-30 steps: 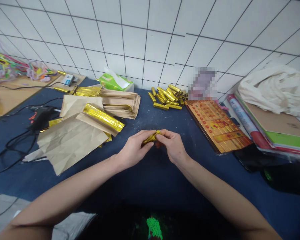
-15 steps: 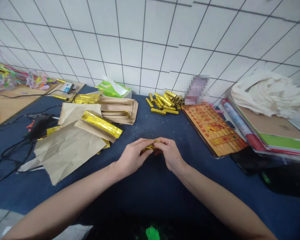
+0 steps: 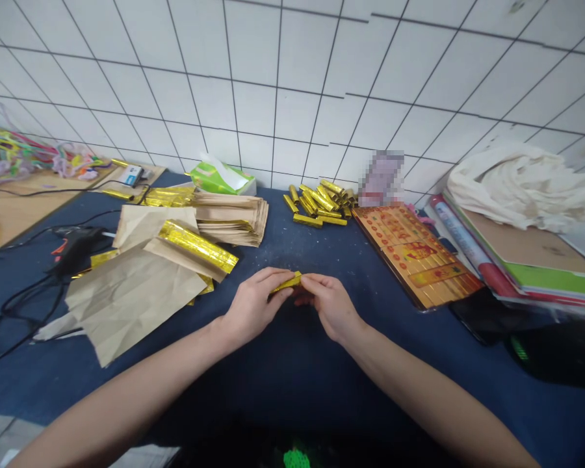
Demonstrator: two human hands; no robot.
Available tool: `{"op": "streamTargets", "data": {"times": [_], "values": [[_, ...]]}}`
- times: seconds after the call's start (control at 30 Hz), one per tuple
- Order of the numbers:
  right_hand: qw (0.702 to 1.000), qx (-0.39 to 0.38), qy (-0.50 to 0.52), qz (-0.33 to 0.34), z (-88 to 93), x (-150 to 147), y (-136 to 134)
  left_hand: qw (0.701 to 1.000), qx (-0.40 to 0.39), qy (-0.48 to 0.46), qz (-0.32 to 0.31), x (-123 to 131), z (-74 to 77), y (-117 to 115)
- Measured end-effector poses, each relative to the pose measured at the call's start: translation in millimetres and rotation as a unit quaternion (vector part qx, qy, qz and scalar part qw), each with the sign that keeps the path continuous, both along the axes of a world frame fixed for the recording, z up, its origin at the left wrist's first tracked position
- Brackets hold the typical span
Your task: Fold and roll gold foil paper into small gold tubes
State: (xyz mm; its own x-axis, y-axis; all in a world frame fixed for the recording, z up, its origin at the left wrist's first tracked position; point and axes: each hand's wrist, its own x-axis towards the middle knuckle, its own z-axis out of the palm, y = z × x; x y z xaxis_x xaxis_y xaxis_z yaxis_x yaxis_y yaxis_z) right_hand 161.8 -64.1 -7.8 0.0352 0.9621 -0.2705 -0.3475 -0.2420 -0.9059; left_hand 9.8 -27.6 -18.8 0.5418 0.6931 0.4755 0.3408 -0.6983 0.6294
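A small gold foil paper roll (image 3: 288,283) is held between my two hands above the dark blue tabletop (image 3: 292,383). My left hand (image 3: 258,299) is closed around its left part, thumb below and fingers over the top. My right hand (image 3: 329,300) pinches its right end; some of those fingertips are hidden. Beyond my hands, against the wall, lies a pile of several similar gold rolls (image 3: 316,200). To the left, a gold foil sheet (image 3: 199,247) rests on brown paper (image 3: 141,286).
Stacked brown paper (image 3: 234,218) and a green tissue pack (image 3: 221,177) stand at the back left. A black glue gun (image 3: 78,247) with cables lies far left. An orange-gold printed packet (image 3: 416,253) is on the right, beside folders (image 3: 550,260) topped with white cloth (image 3: 521,185).
More of the gold roll shows between my hands now, as my fingers have shifted and moved slightly apart. The surrounding things have stayed in place.
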Motion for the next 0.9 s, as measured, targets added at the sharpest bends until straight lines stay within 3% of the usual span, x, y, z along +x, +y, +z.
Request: {"op": "streamTargets", "data": {"times": [0.3, 0.6, 0.9], "values": [[0.995, 0.002, -0.096, -0.023, -3.7, -0.3, 1.4, 0.999, 0.035, -0.006, -0.013, 1.0, 0.9, -1.6], [0.998, -0.020, -0.053, 0.034, 1.1, 3.7, 1.8, 0.998, 0.059, 0.001, -0.004, -1.1, -0.5, -0.3], [0.998, -0.037, -0.045, 0.035, -1.5, 2.6, 2.0, 0.991, 0.131, 0.017, -0.024, -1.0, -2.8, 0.0]]}}
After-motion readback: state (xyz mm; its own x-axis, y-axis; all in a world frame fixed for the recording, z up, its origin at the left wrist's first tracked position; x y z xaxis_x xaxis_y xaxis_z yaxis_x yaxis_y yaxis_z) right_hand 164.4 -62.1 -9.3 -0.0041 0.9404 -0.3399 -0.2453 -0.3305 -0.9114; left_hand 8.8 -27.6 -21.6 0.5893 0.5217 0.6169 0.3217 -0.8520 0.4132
